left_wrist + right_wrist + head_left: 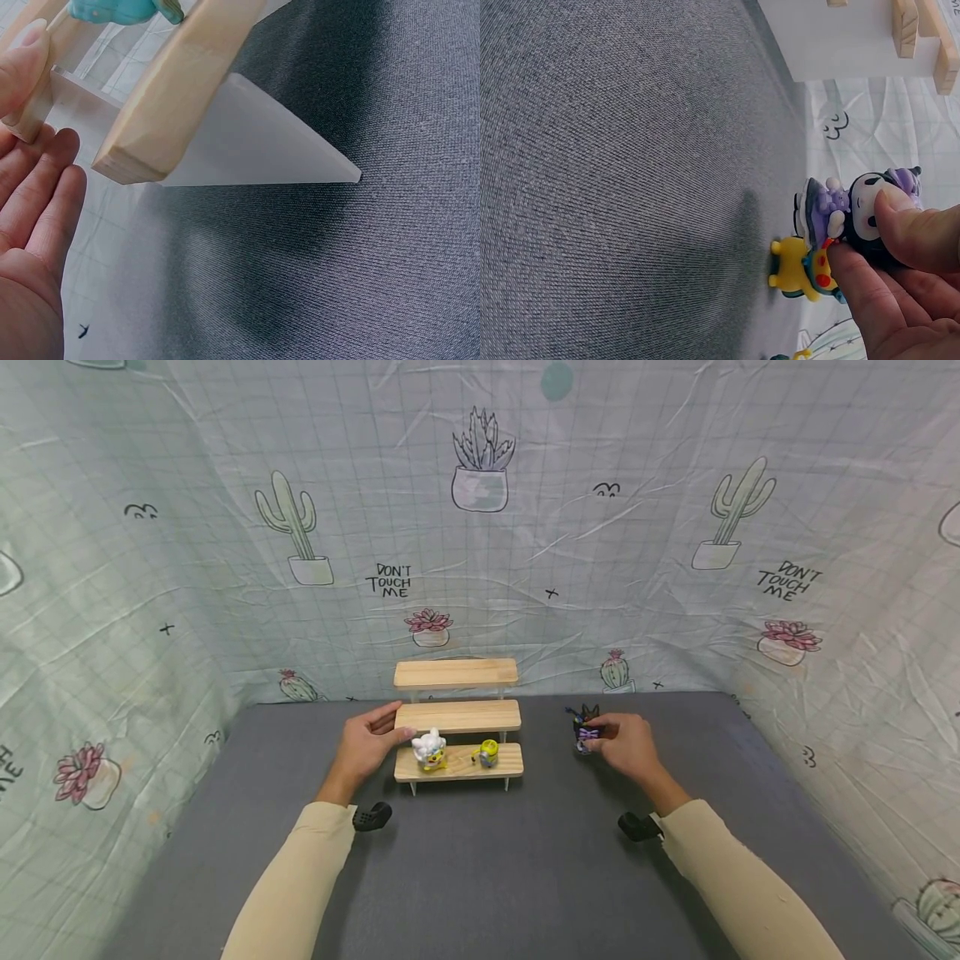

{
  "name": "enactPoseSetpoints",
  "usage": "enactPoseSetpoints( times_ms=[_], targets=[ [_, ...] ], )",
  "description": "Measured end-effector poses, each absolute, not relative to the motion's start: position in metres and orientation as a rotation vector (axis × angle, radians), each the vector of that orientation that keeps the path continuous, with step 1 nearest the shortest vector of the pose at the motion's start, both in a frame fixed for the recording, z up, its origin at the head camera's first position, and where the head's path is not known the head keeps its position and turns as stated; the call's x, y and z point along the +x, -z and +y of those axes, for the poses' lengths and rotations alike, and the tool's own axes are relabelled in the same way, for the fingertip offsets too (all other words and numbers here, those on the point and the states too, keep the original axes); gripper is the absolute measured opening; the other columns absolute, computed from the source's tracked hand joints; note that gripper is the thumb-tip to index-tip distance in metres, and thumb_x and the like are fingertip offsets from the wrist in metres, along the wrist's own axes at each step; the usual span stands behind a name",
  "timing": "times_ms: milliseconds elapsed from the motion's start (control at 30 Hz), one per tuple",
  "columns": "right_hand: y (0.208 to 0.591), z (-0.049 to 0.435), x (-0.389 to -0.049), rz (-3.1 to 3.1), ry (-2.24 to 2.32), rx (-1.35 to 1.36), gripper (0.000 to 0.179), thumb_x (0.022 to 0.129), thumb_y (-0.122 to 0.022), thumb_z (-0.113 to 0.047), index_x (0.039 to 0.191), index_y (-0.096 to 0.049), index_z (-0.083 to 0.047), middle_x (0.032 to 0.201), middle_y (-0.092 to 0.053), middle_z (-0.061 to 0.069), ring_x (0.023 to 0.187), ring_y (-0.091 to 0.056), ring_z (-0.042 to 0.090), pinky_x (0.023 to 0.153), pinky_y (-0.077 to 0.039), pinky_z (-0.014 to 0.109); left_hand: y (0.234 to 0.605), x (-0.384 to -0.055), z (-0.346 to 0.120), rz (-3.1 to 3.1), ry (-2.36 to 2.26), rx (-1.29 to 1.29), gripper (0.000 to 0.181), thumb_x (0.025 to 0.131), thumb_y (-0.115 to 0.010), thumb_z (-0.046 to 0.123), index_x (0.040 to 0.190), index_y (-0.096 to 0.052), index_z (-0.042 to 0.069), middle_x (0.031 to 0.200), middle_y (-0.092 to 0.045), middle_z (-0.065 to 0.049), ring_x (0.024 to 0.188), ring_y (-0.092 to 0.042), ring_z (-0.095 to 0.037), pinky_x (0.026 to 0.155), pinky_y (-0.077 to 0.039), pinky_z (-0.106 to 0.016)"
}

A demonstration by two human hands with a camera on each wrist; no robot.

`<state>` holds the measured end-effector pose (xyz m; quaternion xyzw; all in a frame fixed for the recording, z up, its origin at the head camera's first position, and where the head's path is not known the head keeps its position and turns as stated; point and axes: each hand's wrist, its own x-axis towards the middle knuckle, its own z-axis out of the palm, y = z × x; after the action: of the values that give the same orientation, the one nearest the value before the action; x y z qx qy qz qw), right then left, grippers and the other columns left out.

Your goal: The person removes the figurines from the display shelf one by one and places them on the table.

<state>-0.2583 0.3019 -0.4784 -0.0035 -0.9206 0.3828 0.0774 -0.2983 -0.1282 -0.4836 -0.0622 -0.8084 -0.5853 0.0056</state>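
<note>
My left hand (365, 747) grips the left end of the middle board of a three-tier wooden display shelf (457, 717), thumb on one face, fingertips on the other. On the lowest board stand a figurine with a fluffy white top (431, 750) and a small yellow-and-grey figurine (488, 753). To the right of the shelf, my right hand (628, 745) pinches a black-and-purple figurine (866, 206) between thumb and fingers, its white face showing in the right wrist view. A yellow figurine (789, 264) stands just behind it, partly hidden by the held one.
Clear side panels (255, 135) support the shelf on a dark grey cloth-covered table (480, 868). A pale patterned curtain (480, 560) hangs behind and along both sides. Another small figure (802, 352) shows at the bottom edge of the right wrist view.
</note>
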Motion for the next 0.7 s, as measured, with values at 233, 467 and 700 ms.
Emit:
enactPoseSetpoints(
  times_ms=[233,467,700],
  targets=[
    [0.4807,0.3015,-0.2576,-2.764,-1.165,-0.027,0.030,0.089,-0.081,-0.007,0.119,-0.078,-0.001,0.114,-0.078,0.024,0.103,-0.076,0.038,0.084,-0.065,0.050,0.4846,-0.2996,-0.1284,-2.525,1.839,-0.187,0.066,0.093,-0.081,0.015,0.151,-0.053,0.002,0.151,-0.057,-0.024,0.139,-0.058,-0.038,0.110,-0.055,-0.043],
    [0.4825,0.2999,-0.2574,-2.762,-1.159,-0.032,0.030,0.088,-0.082,-0.006,0.118,-0.078,-0.001,0.114,-0.078,0.024,0.102,-0.076,0.038,0.088,-0.064,0.053,0.4841,-0.2988,-0.1284,-2.520,1.864,-0.173,0.064,0.093,-0.080,0.013,0.151,-0.054,0.004,0.151,-0.057,-0.023,0.139,-0.058,-0.037,0.110,-0.055,-0.043],
    [0.4830,0.2998,-0.2574,-2.763,-1.152,-0.035,0.030,0.087,-0.082,-0.004,0.116,-0.078,0.001,0.114,-0.077,0.025,0.101,-0.076,0.039,0.089,-0.063,0.054,0.4820,-0.2974,-0.1283,-2.519,1.879,-0.169,0.066,0.093,-0.081,0.014,0.152,-0.053,0.004,0.151,-0.057,-0.023,0.140,-0.058,-0.036,0.111,-0.054,-0.043]
  ],
)
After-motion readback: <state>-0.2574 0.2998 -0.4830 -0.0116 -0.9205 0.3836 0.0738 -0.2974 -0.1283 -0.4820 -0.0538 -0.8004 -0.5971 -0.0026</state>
